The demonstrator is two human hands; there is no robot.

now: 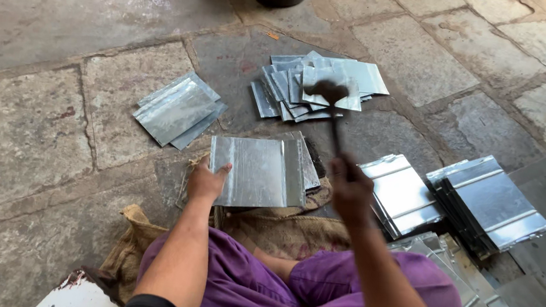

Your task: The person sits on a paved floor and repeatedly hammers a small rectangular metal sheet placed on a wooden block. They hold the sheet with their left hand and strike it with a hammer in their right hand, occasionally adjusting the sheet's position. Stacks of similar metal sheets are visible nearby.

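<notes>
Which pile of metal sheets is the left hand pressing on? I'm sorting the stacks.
The left hand presses the centre sheet stack, directly before the knees; the other piles lie apart, untouched.

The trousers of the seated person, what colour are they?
Purple, plain with no pattern, seen best in the head view, the only one here.

Nothing here is a package, a label, a sign or a screen. All around the person on the stone floor there is only bare, unmarked material, and no wrapper, tag or display shows anywhere in the view.
</notes>
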